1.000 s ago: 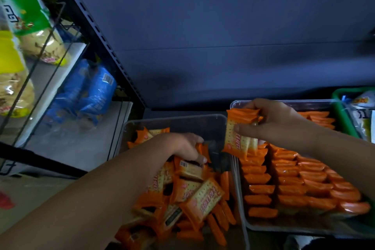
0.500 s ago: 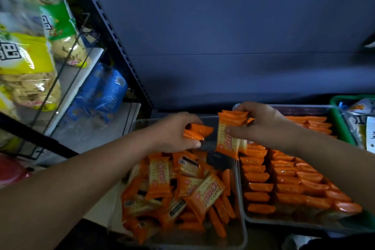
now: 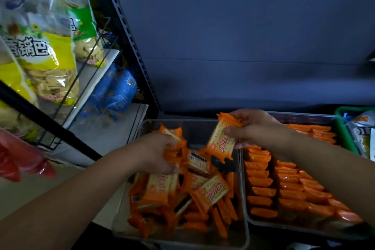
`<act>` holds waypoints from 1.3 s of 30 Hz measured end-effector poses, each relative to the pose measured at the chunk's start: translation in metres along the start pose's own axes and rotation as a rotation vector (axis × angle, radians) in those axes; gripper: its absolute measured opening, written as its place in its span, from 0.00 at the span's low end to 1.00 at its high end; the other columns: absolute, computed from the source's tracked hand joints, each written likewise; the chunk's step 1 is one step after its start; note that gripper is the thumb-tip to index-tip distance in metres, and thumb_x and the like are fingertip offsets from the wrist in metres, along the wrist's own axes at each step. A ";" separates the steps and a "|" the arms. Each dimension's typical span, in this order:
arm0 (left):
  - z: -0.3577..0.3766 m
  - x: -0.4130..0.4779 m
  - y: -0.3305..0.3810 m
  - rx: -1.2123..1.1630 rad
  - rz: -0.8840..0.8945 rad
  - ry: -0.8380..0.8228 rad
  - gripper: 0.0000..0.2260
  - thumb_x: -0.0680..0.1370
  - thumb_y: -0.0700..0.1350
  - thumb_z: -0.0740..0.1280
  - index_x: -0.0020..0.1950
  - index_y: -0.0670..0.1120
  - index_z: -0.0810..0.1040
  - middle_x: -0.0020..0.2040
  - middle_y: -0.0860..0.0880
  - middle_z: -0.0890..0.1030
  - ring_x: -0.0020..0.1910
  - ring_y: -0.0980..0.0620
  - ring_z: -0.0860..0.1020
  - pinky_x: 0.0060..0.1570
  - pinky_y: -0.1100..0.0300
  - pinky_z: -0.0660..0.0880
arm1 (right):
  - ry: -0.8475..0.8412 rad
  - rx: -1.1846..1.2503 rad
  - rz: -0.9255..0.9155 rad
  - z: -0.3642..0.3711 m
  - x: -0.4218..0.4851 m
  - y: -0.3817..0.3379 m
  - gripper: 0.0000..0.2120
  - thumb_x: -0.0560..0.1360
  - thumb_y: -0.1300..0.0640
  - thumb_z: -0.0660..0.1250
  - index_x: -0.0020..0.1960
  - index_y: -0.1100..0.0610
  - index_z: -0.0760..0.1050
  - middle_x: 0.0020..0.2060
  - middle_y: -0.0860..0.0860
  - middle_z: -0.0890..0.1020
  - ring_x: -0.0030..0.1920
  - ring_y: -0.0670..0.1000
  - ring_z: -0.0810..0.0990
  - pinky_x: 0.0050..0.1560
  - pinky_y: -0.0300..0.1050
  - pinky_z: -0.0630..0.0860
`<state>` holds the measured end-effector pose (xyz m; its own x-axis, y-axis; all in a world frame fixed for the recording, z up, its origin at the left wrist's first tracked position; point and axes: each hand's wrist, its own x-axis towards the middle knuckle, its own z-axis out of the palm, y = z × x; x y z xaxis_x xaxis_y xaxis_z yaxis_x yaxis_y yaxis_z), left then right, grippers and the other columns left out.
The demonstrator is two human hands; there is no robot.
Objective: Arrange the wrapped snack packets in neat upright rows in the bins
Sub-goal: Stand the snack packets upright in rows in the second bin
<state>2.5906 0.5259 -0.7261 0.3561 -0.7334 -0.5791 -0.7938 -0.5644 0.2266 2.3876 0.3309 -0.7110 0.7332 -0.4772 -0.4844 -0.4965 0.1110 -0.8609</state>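
between the bins, right hand (image 3: 254, 128) grips a packet (image 3: 222, 139) tilted near upright; left hand (image 3: 157, 152) clutches loose packets (image 3: 174, 144).

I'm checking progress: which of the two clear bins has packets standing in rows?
The right bin: its orange packets stand in tidy rows, while the left bin holds a loose heap.

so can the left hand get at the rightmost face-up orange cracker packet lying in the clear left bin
Probably yes: that orange cracker packet lies uncovered atop the pile, but the left hand grips others.
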 end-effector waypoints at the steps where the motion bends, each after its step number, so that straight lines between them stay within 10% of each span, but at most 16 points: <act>1: -0.002 -0.003 0.004 -0.022 0.010 0.058 0.30 0.70 0.61 0.78 0.70 0.56 0.76 0.68 0.56 0.76 0.65 0.54 0.77 0.63 0.58 0.75 | -0.018 -0.016 -0.003 0.000 0.000 0.000 0.14 0.78 0.63 0.73 0.63 0.54 0.79 0.47 0.52 0.89 0.48 0.51 0.89 0.53 0.48 0.85; 7: 0.003 -0.002 0.052 -0.926 0.263 0.042 0.19 0.79 0.40 0.74 0.67 0.57 0.79 0.63 0.56 0.84 0.63 0.58 0.82 0.65 0.58 0.78 | -0.135 -0.055 -0.075 0.002 -0.004 0.001 0.17 0.80 0.64 0.69 0.66 0.49 0.77 0.54 0.53 0.87 0.53 0.50 0.87 0.52 0.45 0.84; 14: -0.002 0.012 0.057 -1.145 0.228 0.146 0.14 0.75 0.39 0.78 0.61 0.46 0.85 0.52 0.45 0.88 0.51 0.48 0.87 0.51 0.56 0.83 | -0.070 -0.045 -0.127 -0.004 -0.005 0.001 0.12 0.81 0.62 0.69 0.62 0.51 0.81 0.52 0.51 0.88 0.54 0.50 0.87 0.55 0.47 0.84; 20: -0.009 0.020 0.051 -1.173 0.084 0.257 0.06 0.79 0.43 0.75 0.55 0.45 0.84 0.43 0.49 0.86 0.36 0.60 0.81 0.33 0.68 0.74 | 0.113 0.199 -0.012 -0.025 0.000 -0.003 0.06 0.79 0.67 0.70 0.55 0.64 0.78 0.47 0.60 0.88 0.50 0.58 0.88 0.54 0.54 0.85; 28: -0.017 0.022 0.054 -1.293 0.059 0.251 0.09 0.79 0.41 0.74 0.58 0.48 0.84 0.47 0.48 0.88 0.42 0.54 0.85 0.36 0.62 0.78 | 0.318 0.325 0.100 -0.031 0.001 0.004 0.10 0.78 0.66 0.70 0.58 0.58 0.77 0.48 0.60 0.87 0.47 0.57 0.89 0.43 0.49 0.85; 39: -0.012 0.017 0.054 -1.030 0.249 0.187 0.17 0.78 0.33 0.72 0.62 0.50 0.86 0.54 0.52 0.88 0.56 0.53 0.85 0.58 0.58 0.81 | 0.143 0.301 0.069 -0.026 0.001 0.006 0.18 0.77 0.71 0.68 0.64 0.58 0.79 0.55 0.60 0.87 0.53 0.61 0.87 0.56 0.58 0.84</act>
<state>2.5593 0.4784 -0.7138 0.3808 -0.8686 -0.3170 -0.0883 -0.3754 0.9226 2.3729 0.3080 -0.7129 0.6195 -0.5751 -0.5344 -0.3670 0.3896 -0.8447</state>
